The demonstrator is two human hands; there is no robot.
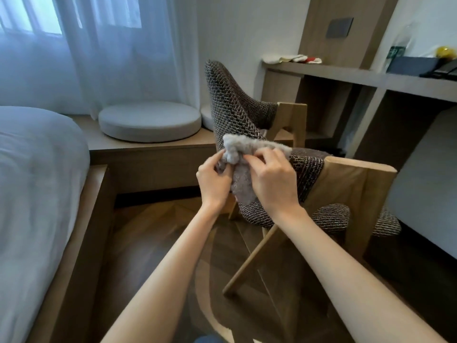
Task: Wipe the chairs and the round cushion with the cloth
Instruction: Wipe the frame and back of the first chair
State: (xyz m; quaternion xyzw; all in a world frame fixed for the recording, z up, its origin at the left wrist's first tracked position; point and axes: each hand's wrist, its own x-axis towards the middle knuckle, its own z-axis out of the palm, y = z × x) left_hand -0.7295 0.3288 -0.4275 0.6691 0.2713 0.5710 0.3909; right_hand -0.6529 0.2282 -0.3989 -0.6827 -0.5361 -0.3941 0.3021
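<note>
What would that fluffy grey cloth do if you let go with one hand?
It would probably flop down: the cloth bunches and sags between the left hand and right hand. It looks light, since a mere pinch holds it up. Its fuzzy surface likely grips rather than slips against the chair.

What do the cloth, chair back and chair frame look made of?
Cloth: grey, fluffy pile, likely microfibre or terry.
Chair back: coarse woven upholstery, dark and pale threads in a herringbone-like weave, matte.
Chair frame: light wood, matte finish, faint grain; solid or veneer cannot be told.
</note>
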